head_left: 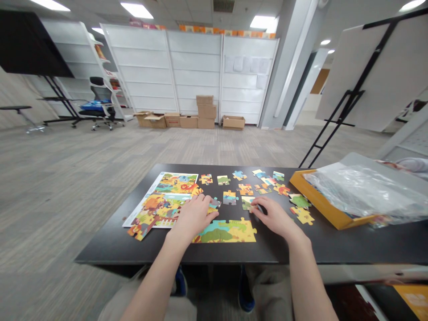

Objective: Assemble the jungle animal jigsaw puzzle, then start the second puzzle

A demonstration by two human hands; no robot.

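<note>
Both my hands are over a black table (110, 245). My left hand (195, 216) reaches across a partly joined jigsaw section (224, 232), its fingertips on a small jigsaw piece (214, 203); I cannot tell if they grip it. My right hand (270, 216) pinches a green-and-yellow jigsaw piece (248, 203) between its fingers. To the left lies a printed picture sheet (160, 200), with loose pieces on and beside it. One grey-blue piece (229, 198) lies just beyond my hands.
Several loose pieces (264, 182) are scattered across the far table. At the right stands an orange box (321, 200) holding a clear plastic bag (364, 189). A white board on a black easel (371, 71) stands beyond the table, and cardboard boxes (205, 113) line the far wall.
</note>
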